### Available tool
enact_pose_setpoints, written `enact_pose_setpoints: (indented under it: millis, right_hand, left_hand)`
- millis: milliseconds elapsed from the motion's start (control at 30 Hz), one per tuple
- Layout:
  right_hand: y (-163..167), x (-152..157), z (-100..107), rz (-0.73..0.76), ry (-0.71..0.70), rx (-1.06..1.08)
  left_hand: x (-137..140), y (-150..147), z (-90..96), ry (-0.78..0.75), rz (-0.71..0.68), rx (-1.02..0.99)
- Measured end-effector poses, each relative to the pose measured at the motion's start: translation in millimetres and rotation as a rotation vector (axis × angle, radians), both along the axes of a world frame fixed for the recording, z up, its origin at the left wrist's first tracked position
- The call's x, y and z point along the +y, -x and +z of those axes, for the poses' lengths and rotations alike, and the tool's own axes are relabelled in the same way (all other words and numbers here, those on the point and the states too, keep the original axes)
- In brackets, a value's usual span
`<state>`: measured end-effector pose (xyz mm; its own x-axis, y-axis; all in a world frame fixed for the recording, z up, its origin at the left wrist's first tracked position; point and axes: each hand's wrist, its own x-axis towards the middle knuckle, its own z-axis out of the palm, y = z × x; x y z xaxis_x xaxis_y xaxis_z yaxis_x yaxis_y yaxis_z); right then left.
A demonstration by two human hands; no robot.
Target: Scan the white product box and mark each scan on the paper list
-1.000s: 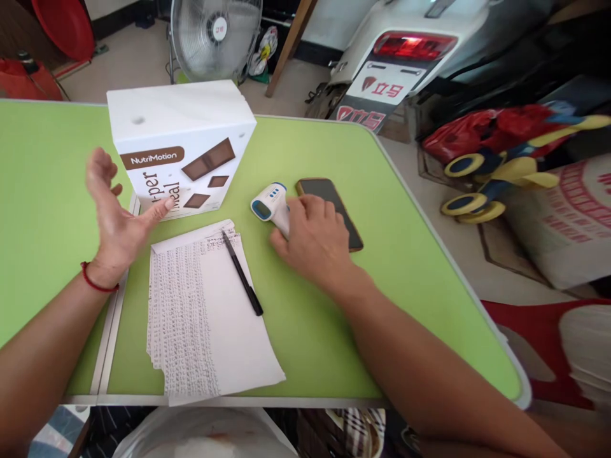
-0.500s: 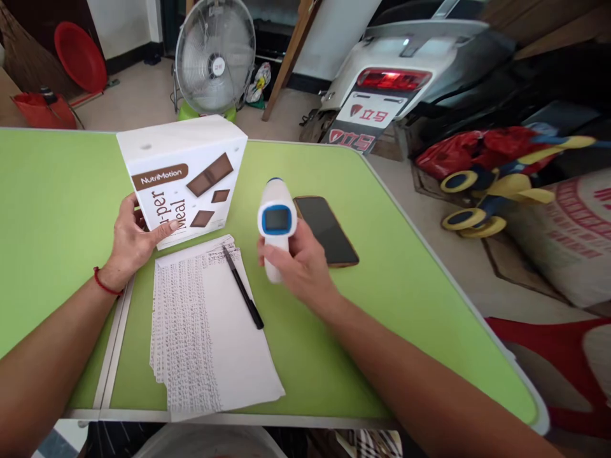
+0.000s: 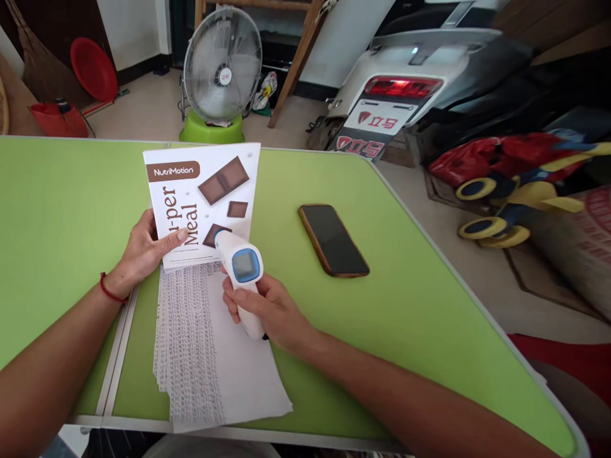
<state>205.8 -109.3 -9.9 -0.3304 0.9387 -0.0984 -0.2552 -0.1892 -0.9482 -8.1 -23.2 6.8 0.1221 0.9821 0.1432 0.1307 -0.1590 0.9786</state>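
My left hand [image 3: 143, 251] grips the lower left edge of a white NutriMotion box [image 3: 205, 203], its thumb pressed on the printed front. The box stands upright, tilted, with brown chocolate pieces pictured on it. Closed round the handle of a white and blue infrared thermometer [image 3: 245, 266] is my right hand [image 3: 281, 312]. The thermometer's nose points at the lower right of the box front, close to it; I cannot tell if they touch. Handwritten paper sheets [image 3: 238, 388] lie below both. The black pen is almost wholly hidden behind my right hand.
A smartphone [image 3: 334, 240] lies on the green table [image 3: 405, 331], right of my right hand. Beyond the table are a fan [image 3: 223, 75] on a green stool [image 3: 210, 131], a white scooter [image 3: 405, 63] and a red basin [image 3: 94, 69].
My right hand has brought the thermometer left and down, from beside the phone to the front of the box. The box has turned, its front now facing me more and its top no longer showing.
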Motion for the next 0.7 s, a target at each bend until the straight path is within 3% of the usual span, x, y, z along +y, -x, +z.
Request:
enact_pose_setpoints:
  millis: [700]
  right_hand:
    - [0.4, 1.1, -2.0, 0.056, -0.032, -0.027]
  left_hand:
    - [-0.2, 2.1, 0.5, -0.003, -0.025, 0.038]
